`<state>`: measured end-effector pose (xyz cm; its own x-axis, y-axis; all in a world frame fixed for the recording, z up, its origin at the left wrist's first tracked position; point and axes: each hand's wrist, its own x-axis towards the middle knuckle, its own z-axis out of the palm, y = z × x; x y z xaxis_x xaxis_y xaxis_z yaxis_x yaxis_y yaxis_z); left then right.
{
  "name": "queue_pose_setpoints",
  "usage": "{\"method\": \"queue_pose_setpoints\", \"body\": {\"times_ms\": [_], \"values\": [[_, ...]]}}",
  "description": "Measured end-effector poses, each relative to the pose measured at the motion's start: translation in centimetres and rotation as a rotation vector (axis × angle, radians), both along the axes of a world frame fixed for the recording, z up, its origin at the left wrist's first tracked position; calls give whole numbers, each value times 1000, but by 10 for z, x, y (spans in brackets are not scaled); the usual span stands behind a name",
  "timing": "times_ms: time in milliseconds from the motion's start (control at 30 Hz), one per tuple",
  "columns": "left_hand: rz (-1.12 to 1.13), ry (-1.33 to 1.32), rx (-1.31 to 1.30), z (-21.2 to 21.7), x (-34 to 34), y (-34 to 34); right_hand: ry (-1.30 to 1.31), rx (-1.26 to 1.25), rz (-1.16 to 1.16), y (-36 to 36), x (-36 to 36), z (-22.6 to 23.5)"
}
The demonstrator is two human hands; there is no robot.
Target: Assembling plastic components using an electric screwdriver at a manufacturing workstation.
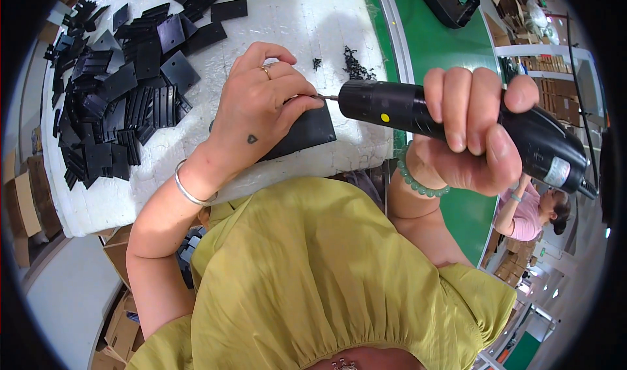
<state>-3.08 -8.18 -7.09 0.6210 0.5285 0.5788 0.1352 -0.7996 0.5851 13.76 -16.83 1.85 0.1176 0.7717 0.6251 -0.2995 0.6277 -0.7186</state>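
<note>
My right hand (467, 125) is wrapped around a black electric screwdriver (382, 102), held nearly level with its bit pointing left. The thin metal bit ends at the fingertips of my left hand (258, 102), whose thumb and index finger press together there. Whatever sits in that pinch is too small or too hidden to make out. Beneath the left hand a flat black plate (304, 135) lies near the table's front edge, partly covered by the hand and wrist. Small dark screws (356, 63) lie in a loose pile just beyond the screwdriver's nose.
A large heap of black plates and brackets (124, 89) spreads over the left of the white, film-covered table (274, 24). To the right runs a green surface (431, 50) with a metal rail, bearing a black housing (450, 1). A co-worker in pink (526, 213) is farther right.
</note>
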Motion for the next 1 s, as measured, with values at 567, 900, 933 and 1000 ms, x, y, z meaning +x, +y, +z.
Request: {"method": "queue_pose_setpoints", "body": {"times_ms": [567, 900, 933, 1000], "values": [[115, 227, -275, -8, -53, -5, -240, -203, 161, -20, -34, -5], [100, 320, -223, -29, -53, -17, -247, -312, 140, -23, -56, -18], [113, 323, -228, -31, -55, -19, -244, -312, 154, -22, -58, -19], [119, 310, -236, -30, -53, -20, -296, -286, 184, -22, -61, -15]]}}
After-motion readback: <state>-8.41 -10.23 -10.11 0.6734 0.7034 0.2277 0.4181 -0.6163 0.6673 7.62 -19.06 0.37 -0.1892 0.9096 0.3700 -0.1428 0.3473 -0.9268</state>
